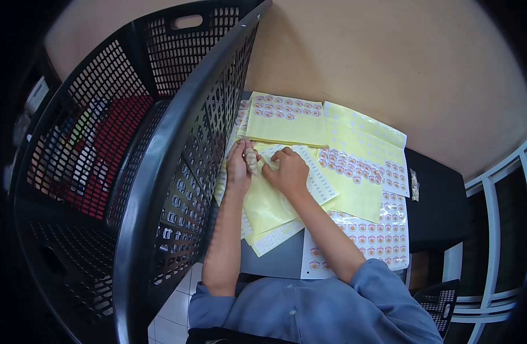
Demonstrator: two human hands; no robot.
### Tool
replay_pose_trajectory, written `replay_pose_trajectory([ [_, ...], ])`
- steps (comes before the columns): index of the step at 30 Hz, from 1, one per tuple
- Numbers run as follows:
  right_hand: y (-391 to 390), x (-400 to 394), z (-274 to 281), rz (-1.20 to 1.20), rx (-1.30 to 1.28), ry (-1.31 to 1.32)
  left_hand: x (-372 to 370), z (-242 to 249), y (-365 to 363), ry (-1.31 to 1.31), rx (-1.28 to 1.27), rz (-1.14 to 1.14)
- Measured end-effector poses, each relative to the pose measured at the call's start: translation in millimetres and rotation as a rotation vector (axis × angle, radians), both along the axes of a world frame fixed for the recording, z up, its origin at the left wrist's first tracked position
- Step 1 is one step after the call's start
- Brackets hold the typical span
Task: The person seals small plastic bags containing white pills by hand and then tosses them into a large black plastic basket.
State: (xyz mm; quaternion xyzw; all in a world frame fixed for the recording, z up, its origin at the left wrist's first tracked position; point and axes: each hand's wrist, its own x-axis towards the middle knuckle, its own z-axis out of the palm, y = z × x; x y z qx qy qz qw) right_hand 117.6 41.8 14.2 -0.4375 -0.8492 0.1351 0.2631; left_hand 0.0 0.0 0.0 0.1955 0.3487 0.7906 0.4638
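My left hand (237,165) is closed around a small clear packet (252,161) with pale, lumpy pieces inside. It holds the packet upright above the papers, near the basket's side. Just to the right, my right hand (290,172) rests over a white sheet of small printed labels (319,182). Its fingers are curled and its thumb points toward the packet; anything between the fingertips is too small to make out. Under both hands lies yellow backing paper (269,203).
A large black perforated basket (154,155) stands close on the left. Sheets of round orange-and-white stickers (361,229) and partly used yellow sheets (289,129) overlap across the table. Another filled packet (414,184) lies at the right on a black surface (438,200). A wall rises behind.
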Motion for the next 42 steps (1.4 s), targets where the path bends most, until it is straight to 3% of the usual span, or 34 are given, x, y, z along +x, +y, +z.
replay_pose_trajectory([
  [2,0.0,-0.1,-2.9,-0.023,0.019,0.059,1.0,-2.7,2.5,-0.1,-0.141,-0.002],
  [12,0.9,-4.3,-6.4,-0.095,0.104,0.089,-2.3,-15.7,6.0,-0.151,-0.208,-0.032],
  [17,-0.9,-4.5,1.4,-0.102,-0.037,0.077,-5.3,-23.9,7.6,-0.138,-0.206,-0.063],
  [30,5.3,-2.1,-3.2,-0.129,-0.113,0.185,3.7,-5.7,5.4,-0.195,-0.23,0.003],
  [33,13.2,6.7,-6.8,-0.135,-0.153,0.317,9.7,5.8,2.4,-0.108,-0.28,0.11],
  [35,18.9,18.2,-11.4,0.011,-0.21,0.675,14.3,12.6,-1.8,-0.135,-0.149,0.138],
  [37,2.5,39.0,10.6,0.043,-0.247,0.674,23.5,21.7,-2.2,-0.061,-0.123,0.157],
  [39,-11.0,55.6,17.7,0.167,-0.538,0.893,32.2,16.7,0.1,0.007,-0.104,0.169],
  [41,-22.0,63.2,21.4,0.268,-0.582,0.952,40.6,0.0,4.8,0.247,-0.011,0.118],
  [42,-24.3,66.0,21.5,0.375,-0.627,1.013,51.9,6.0,1.6,0.189,-0.004,0.091],
])
